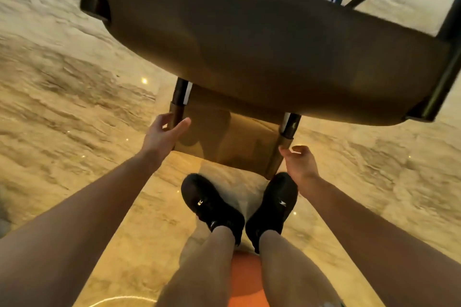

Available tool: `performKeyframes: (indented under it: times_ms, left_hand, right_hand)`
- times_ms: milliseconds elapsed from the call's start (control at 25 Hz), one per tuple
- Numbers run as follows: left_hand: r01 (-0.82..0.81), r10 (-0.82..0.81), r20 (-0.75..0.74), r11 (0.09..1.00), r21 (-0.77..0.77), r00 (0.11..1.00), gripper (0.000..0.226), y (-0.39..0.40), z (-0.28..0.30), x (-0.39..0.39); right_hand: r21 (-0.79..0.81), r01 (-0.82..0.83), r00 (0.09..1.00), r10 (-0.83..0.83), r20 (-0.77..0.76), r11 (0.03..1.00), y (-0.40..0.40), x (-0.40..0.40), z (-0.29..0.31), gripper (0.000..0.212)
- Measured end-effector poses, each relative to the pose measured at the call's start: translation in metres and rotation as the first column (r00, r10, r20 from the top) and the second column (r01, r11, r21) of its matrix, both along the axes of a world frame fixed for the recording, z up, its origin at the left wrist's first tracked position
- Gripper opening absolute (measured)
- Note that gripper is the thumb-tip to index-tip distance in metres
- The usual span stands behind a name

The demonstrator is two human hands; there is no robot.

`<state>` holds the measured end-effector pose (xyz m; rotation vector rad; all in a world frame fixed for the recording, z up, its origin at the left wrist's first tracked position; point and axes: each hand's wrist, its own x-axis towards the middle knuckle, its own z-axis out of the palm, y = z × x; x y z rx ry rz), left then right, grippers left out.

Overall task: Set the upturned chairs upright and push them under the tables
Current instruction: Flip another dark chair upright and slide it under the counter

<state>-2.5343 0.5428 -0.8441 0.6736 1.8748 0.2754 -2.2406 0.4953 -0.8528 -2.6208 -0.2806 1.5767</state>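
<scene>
A person stands over a brown chair (262, 40) at twelve o'clock, its backrest (229, 142) between both hands. The left hand (163, 133), fingers spread wide, reaches its ten o'clock corner; the right hand (300, 161), loosely curled and holding nothing, hovers beside its two o'clock edge.

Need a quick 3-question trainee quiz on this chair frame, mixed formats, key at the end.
1. True or false: the left hand grips the chair.
2. Which part of the chair lies nearest the black shoes? A) seat B) backrest C) leg tips
3. Fill in: both hands reach for the backrest with ___ fingers.

Key: 1 false, it is open beside the backrest's edge; 2 B; 3 open. The right hand is open at the other edge.
</scene>
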Motion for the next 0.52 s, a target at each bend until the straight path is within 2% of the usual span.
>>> performKeyframes:
  times_ms: [160, 280, 400, 520]
  left_hand:
    - [-0.042, 0.043, -0.021, 0.998, 0.054, 0.999, 0.074, 0.005, -0.067, -0.008]
    - [-0.060, 0.063, -0.058, 0.997, 0.053, 0.996, 0.079, 0.007, -0.111, -0.018]
    - [-0.113, 0.114, -0.014, 0.993, 0.038, 0.993, 0.071, 0.008, -0.144, -0.028]
    - [-0.092, 0.092, -0.007, 0.996, -0.020, 0.996, 0.062, 0.009, -0.161, -0.036]
  right_hand:
    - [0.012, -0.011, 0.997, 0.010, 0.077, 1.000, -0.005, 0.005, -0.064, 0.058]
    - [-0.013, 0.053, 0.996, -0.052, 0.073, 0.999, -0.012, 0.007, -0.101, 0.063]
    - [-0.019, 0.073, 0.997, -0.073, 0.023, 0.997, -0.020, 0.013, -0.124, 0.054]
    - [-0.016, 0.046, 0.998, -0.047, -0.029, 0.999, -0.021, 0.019, -0.136, 0.045]
